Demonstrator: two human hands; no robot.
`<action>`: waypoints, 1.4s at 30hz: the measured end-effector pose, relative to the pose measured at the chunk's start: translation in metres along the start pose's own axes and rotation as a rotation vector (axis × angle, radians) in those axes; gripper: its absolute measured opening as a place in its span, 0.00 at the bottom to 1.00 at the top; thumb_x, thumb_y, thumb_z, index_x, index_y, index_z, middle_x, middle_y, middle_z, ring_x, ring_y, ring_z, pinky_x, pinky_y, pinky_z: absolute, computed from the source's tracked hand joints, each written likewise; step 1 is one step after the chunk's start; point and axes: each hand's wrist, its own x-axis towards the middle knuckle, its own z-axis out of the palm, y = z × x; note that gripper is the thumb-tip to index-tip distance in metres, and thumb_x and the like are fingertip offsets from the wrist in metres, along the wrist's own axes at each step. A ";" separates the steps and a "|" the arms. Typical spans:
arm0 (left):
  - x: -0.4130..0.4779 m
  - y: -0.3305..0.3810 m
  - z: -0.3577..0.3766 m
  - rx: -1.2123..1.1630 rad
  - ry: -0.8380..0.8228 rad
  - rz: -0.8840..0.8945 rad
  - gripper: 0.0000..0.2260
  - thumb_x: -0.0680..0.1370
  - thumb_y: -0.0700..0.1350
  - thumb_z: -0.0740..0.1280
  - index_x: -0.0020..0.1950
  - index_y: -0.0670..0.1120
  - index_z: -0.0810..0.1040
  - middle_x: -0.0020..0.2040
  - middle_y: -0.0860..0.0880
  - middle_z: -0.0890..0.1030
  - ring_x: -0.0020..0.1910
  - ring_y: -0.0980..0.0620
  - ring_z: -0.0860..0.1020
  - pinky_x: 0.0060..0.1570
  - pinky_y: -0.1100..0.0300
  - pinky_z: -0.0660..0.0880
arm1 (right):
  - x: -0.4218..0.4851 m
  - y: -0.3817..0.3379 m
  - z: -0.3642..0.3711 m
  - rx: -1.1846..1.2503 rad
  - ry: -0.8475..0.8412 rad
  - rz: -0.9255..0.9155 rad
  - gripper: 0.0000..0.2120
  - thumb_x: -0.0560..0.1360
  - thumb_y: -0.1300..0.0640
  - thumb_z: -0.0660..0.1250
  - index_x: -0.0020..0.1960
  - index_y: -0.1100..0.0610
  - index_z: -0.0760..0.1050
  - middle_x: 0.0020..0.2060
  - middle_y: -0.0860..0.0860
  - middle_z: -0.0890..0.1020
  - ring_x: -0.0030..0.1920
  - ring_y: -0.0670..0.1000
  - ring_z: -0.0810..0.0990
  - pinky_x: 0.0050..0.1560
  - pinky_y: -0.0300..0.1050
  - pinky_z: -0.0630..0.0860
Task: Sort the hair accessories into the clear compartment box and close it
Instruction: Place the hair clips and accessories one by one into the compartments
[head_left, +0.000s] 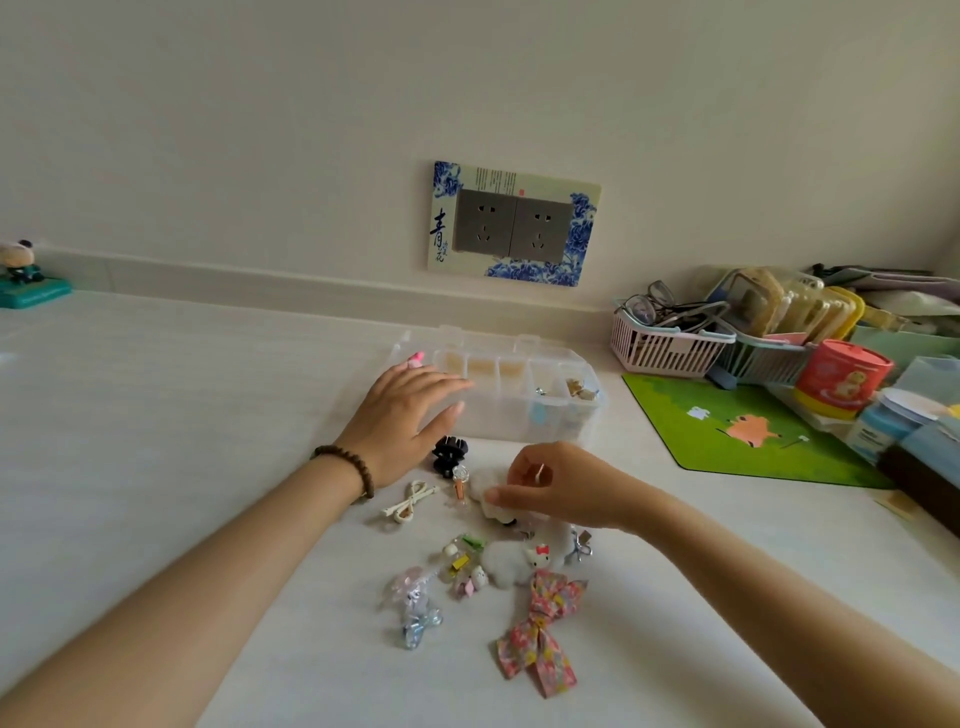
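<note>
The clear compartment box (524, 410) stands open on the white desk, with small items in its right compartments. My left hand (402, 415) lies open, fingers straight, against the box's left end. My right hand (550, 483) is curled over a white fluffy hair clip (485, 486) and pinches its edge. Beside it lie a black claw clip (449, 453), a small orange clip (460, 482) and a cream bow clip (408, 501). Nearer me are a Hello Kitty fluffy clip (522, 561), several tiny clips (462, 564), a clear bow (413, 603) and a pink floral bow (543, 629).
A green mouse mat (727, 431) lies right of the box. Behind it stand a pink basket (665, 348) with glasses, a grey basket, a red tin (839, 379) and more clutter. A small figurine (23, 275) sits at the far left. Wall sockets (514, 226) are above the box.
</note>
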 end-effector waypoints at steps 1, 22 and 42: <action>0.000 0.000 0.000 -0.005 0.002 0.001 0.24 0.77 0.59 0.46 0.66 0.53 0.69 0.65 0.54 0.73 0.69 0.52 0.62 0.68 0.64 0.45 | 0.002 -0.002 0.005 0.006 0.045 0.011 0.19 0.69 0.39 0.68 0.46 0.55 0.76 0.37 0.45 0.76 0.36 0.44 0.72 0.41 0.38 0.71; 0.000 0.005 -0.003 -0.102 0.074 -0.003 0.26 0.76 0.62 0.41 0.60 0.56 0.74 0.56 0.59 0.77 0.62 0.56 0.68 0.66 0.62 0.52 | 0.056 -0.013 -0.075 0.456 0.434 0.013 0.20 0.70 0.55 0.71 0.59 0.59 0.73 0.45 0.56 0.83 0.36 0.51 0.80 0.40 0.43 0.79; -0.002 0.006 -0.002 -0.083 0.101 0.018 0.22 0.77 0.58 0.45 0.61 0.56 0.73 0.55 0.61 0.74 0.59 0.66 0.63 0.65 0.71 0.44 | 0.055 0.001 -0.068 0.118 0.471 -0.167 0.08 0.74 0.53 0.67 0.50 0.55 0.79 0.47 0.50 0.83 0.37 0.41 0.77 0.42 0.34 0.76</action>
